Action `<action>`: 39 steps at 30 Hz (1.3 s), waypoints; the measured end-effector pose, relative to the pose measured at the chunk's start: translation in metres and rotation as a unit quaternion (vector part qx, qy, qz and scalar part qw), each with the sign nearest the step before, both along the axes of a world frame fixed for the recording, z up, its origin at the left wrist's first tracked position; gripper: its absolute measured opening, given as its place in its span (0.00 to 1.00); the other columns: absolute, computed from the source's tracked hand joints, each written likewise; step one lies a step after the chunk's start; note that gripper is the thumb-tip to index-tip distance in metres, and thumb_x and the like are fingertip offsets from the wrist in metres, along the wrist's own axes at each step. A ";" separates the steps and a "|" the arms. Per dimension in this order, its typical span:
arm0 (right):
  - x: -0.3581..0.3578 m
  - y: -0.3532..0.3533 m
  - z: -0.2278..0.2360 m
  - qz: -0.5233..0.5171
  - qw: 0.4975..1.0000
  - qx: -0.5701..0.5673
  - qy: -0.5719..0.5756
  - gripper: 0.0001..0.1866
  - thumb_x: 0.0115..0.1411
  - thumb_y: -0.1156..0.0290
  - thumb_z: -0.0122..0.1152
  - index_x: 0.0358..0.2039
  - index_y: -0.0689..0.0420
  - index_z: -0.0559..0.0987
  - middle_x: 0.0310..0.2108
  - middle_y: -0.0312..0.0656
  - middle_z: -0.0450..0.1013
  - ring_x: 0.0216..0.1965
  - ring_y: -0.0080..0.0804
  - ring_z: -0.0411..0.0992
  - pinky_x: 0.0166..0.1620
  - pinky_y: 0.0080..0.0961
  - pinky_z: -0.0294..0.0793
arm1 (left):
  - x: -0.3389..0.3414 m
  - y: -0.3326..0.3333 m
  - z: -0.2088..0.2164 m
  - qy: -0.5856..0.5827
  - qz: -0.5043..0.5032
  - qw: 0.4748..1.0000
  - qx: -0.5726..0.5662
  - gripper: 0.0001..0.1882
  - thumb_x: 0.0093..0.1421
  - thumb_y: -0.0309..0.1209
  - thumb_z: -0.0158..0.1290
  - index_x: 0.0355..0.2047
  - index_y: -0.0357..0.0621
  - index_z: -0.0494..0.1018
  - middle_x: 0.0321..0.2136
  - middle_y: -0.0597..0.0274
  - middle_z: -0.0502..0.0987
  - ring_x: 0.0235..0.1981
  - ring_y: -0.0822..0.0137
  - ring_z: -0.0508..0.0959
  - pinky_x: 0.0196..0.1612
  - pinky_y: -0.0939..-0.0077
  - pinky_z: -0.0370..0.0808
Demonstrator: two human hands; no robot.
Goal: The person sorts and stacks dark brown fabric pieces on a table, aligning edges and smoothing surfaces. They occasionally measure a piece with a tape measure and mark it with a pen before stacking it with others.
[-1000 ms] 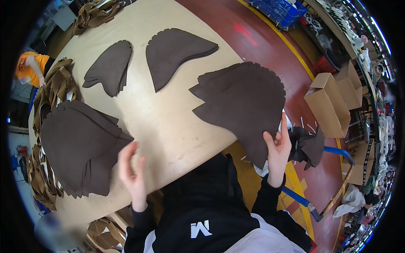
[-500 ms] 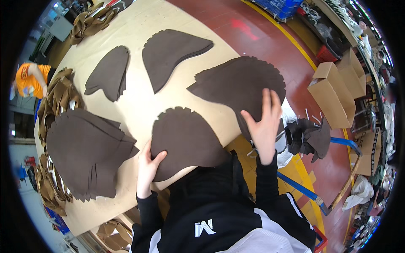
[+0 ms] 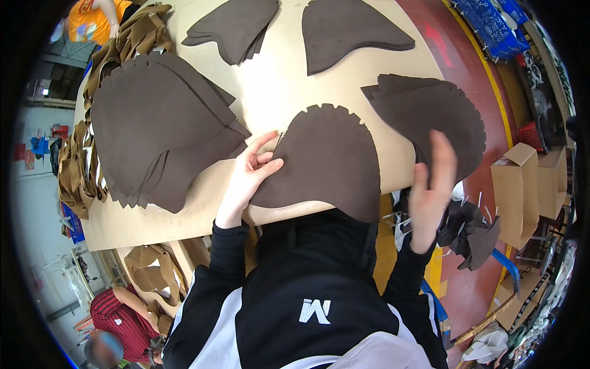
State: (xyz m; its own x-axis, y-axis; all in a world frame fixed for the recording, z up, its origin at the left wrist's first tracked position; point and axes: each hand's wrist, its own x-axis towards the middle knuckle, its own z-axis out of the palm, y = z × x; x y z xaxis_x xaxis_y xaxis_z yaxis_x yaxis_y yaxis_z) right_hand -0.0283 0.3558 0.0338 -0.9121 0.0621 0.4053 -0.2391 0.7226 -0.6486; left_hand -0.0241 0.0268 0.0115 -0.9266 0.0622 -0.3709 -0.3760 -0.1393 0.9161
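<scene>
A dark brown, bell-shaped leather-like piece (image 3: pixel 326 163) with a notched curved edge lies flat at the table's near edge. At its left side is my left hand (image 3: pixel 243 175), the thumb on the piece's margin and the index finger stretched out beside it. My right hand (image 3: pixel 430 197), smeared by motion, hovers at the near side of a stack of similar pieces (image 3: pixel 433 114) with its thumb and fingers apart. Nothing shows in it. A larger fanned stack of dark brown pieces (image 3: pixel 153 132) lies to the left of my left hand.
Two more stacks, a left one (image 3: pixel 236 24) and a right one (image 3: pixel 350 31), lie farther across the pale table (image 3: pixel 283 80). Brown bundles (image 3: pixel 80 166) line its left edge. Cardboard boxes (image 3: pixel 516 190) and dark scraps (image 3: pixel 470 230) are at right. Two co-workers are at left, in orange (image 3: pixel 92 21) and striped red (image 3: pixel 123 326).
The view has turned, shifting the scene. My left hand has moved up along the piece's left edge, its index finger now extended. My right hand has drawn back toward the stack's near edge.
</scene>
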 end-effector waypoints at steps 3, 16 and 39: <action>-0.020 -0.045 0.007 0.273 0.948 0.144 -0.070 0.38 0.62 0.55 0.61 0.68 0.58 0.62 0.70 0.50 0.56 0.71 0.50 0.52 0.70 0.43 0.52 | 0.011 -0.015 -0.012 0.006 0.024 0.994 -0.110 0.25 0.62 0.20 0.58 0.60 0.39 0.72 0.38 0.64 0.82 0.37 0.79 0.79 0.47 0.85 0.75; -0.023 -0.092 -0.032 0.487 0.848 0.204 -0.055 0.51 0.58 0.34 0.52 0.67 0.66 0.61 0.70 0.52 0.55 0.71 0.43 0.54 0.71 0.38 0.51 | 0.012 -0.012 -0.020 0.010 0.049 0.992 -0.112 0.20 0.61 0.21 0.60 0.55 0.37 0.76 0.44 0.57 0.82 0.45 0.75 0.79 0.51 0.81 0.75; 0.021 -0.059 -0.022 0.466 0.866 0.164 -0.079 0.42 0.60 0.40 0.58 0.64 0.58 0.67 0.68 0.44 0.61 0.69 0.37 0.59 0.70 0.40 0.55 | -0.039 -0.007 -0.006 0.287 -0.125 0.822 -0.475 0.23 0.56 0.23 0.61 0.53 0.47 0.78 0.55 0.59 0.75 0.58 0.57 0.72 0.60 0.66 0.68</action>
State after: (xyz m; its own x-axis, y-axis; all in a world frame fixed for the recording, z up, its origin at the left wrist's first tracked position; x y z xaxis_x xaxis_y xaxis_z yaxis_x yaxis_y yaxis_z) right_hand -0.0072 0.2966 0.0115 -0.5488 -0.8263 0.1265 -0.7448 0.4147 -0.5228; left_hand -0.0630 0.0193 0.0051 -0.9683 0.2125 0.1311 0.2480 0.7582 0.6030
